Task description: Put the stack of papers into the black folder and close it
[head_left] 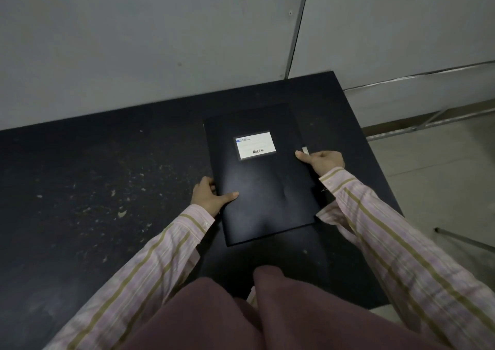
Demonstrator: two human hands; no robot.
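Head view: both hands, left hand (207, 195) and right hand (322, 160), grip the closed black folder (263, 186).

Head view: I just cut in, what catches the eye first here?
The closed black folder lies on the dark table, its white label facing up. The left hand grips its left edge, the right hand its right edge. No loose papers show.

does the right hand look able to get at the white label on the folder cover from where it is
Probably yes. The right hand grips the black folder at its right edge, and the white label lies uncovered on the cover just to its left; nothing lies between them, though it would have to let go.
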